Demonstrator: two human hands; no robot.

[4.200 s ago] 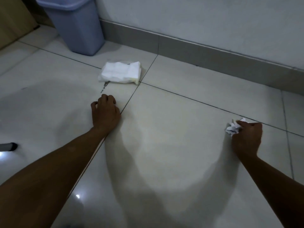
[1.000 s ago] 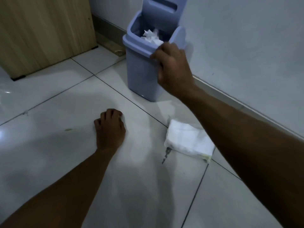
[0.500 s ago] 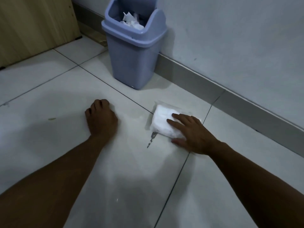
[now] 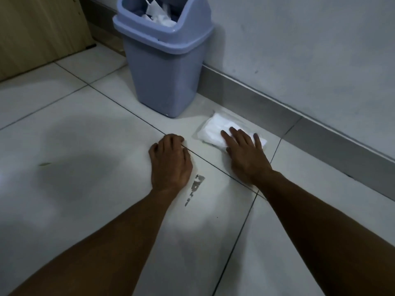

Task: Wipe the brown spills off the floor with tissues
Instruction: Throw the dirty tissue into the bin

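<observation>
From where I watched, the pale tiled floor [image 4: 89, 189] filled most of the view, crossed by dark grout lines. At the far side, against the grey wall, stood the blue bin [image 4: 164, 67] with crumpled white tissues [image 4: 159, 14] heaped in its open top, so I judged some wiping was already done and the waste thrown away. A wooden panel [image 4: 38, 28] closed off the far left corner.

The work was not finished. A brown smear [image 4: 195, 188] lay on the near tile, just right of the left wrist, trailing toward me in broken patches. A smaller brownish fleck [image 4: 44, 164] sat well apart on the left. Both were untouched by any tissue at this moment.

The tissue pack [image 4: 215, 131] lay flat on the floor just right of the bin's base, close to the skirting. The right hand [image 4: 245, 154] rested on its near right end, fingers straight and spread, pressing down rather than pinching; I saw no sheet pulled free. The left hand [image 4: 171, 161] was planted on the floor across a grout line, fingers curled under and holding nothing, apparently bracing the body.

What remained, as I judged it, was drawing out a fresh sheet, then wiping the smear and the fleck. Nothing blocked either spill, though the left forearm [image 4: 119, 231] lay close beside the smear, and the dim light made fainter marks hard to tell.
</observation>
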